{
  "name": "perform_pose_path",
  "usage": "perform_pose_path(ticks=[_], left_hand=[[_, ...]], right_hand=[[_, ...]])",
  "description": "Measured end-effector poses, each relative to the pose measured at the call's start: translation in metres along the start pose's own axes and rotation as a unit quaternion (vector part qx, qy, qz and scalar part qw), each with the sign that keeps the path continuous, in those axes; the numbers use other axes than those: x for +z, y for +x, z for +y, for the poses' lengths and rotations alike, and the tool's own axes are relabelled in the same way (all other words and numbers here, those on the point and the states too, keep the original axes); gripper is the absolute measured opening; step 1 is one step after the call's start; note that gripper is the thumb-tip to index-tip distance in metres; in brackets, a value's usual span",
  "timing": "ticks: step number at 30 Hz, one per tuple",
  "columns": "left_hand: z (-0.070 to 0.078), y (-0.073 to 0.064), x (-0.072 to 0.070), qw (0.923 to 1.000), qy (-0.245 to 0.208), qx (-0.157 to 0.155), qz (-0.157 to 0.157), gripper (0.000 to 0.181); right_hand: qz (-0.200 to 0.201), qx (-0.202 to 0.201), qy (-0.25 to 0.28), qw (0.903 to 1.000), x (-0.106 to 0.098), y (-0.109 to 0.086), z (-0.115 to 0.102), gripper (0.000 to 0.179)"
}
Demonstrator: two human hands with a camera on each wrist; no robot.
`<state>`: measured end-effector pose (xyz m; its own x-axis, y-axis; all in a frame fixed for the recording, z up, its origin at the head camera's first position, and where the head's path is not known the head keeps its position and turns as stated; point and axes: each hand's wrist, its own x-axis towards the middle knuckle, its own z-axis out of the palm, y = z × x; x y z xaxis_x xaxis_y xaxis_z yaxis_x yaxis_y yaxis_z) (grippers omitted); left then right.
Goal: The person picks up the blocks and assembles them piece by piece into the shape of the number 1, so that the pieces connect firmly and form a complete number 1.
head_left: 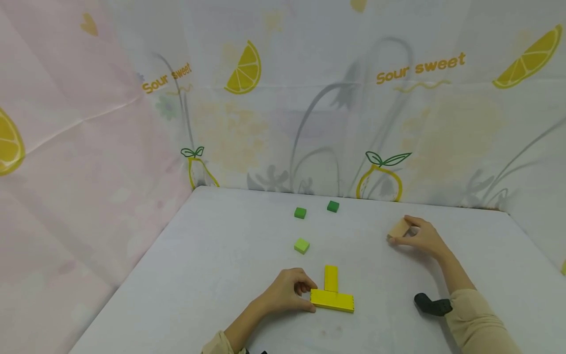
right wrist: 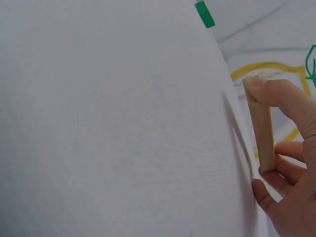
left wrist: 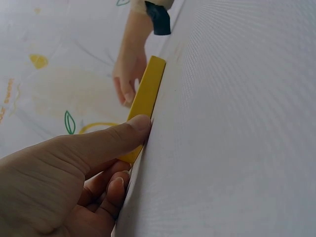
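Note:
My left hand [head_left: 286, 291] pinches the left end of a long yellow block [head_left: 331, 300] lying crosswise on the white table. In the left wrist view, the thumb presses on the near end of this yellow block [left wrist: 148, 94], with fingertips at its other side. A shorter yellow block [head_left: 331, 279] lies behind it, meeting its far edge to form a T. Farther right, my right hand [head_left: 422, 238] grips a pale wooden block [head_left: 399, 228] between thumb and fingers. In the right wrist view, the wooden block [right wrist: 261, 131] is tilted, with a shadow beside it on the cloth.
A light green block [head_left: 302, 246] lies left of the short yellow one. Two darker green blocks, one [head_left: 300, 213] left and one [head_left: 333, 206] right, lie toward the back. A printed cloth wall [head_left: 283, 123] stands behind the table, another on the left.

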<state>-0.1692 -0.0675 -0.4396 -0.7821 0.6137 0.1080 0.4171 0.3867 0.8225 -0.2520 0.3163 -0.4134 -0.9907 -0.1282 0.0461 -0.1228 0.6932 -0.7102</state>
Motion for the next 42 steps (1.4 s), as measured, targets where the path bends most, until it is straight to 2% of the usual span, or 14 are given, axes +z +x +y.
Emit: perform_pose_path(ticks=[7,16,25,42], left_hand=[[0.001,0.001,0.0,1.0,0.003,0.001,0.002,0.033],[0.002,0.001,-0.001,1.0,0.002,0.001,0.004,0.034],[0.001,0.001,-0.001,1.0,-0.001,-0.002,0.004,0.034],[0.002,0.0,-0.001,1.0,-0.001,-0.004,0.002,0.033]], right_hand=[[0.003,-0.023,0.005,0.9997,0.006,0.002,-0.007,0.088],[0.003,-0.045,-0.014,0.9989,0.015,0.005,-0.02,0.087],[-0.002,-0.068,0.0,0.9977,0.024,0.007,-0.025,0.084],[-0.015,-0.09,-0.001,0.9959,0.043,0.013,-0.039,0.085]])
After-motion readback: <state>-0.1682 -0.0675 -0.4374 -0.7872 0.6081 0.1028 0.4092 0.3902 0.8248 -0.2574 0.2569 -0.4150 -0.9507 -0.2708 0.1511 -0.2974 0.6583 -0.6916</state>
